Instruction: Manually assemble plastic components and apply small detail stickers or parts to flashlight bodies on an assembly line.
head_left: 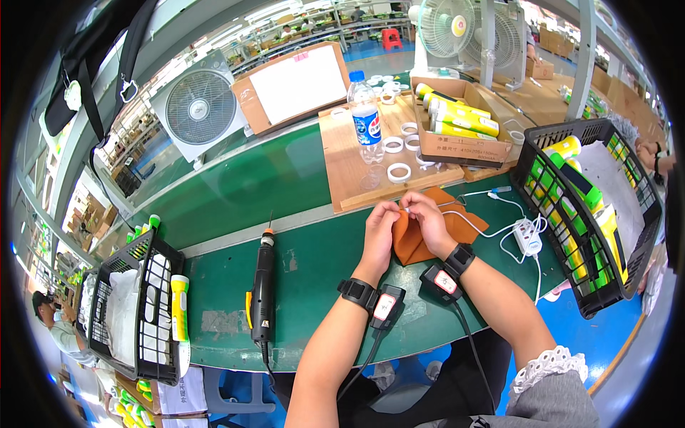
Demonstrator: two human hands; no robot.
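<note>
Left grip (384, 227) and right grip (429, 220) pinched closed, fingertips together on a small whitish piece (407, 210), mostly hidden. Just below them, a floppy orange-brown sheet (412, 248), cloth or leather we cannot tell, lies over the green worktop (307, 285). We judge the step to be fine fingertip handling of the piece; the next move calls for one grip steadying, the other adjusting.

A creased orange-brown sheet (412, 247) lies below the fingers (421, 201), partly folded; a small white piece (407, 210), mostly hidden, sits between their tips.
</note>
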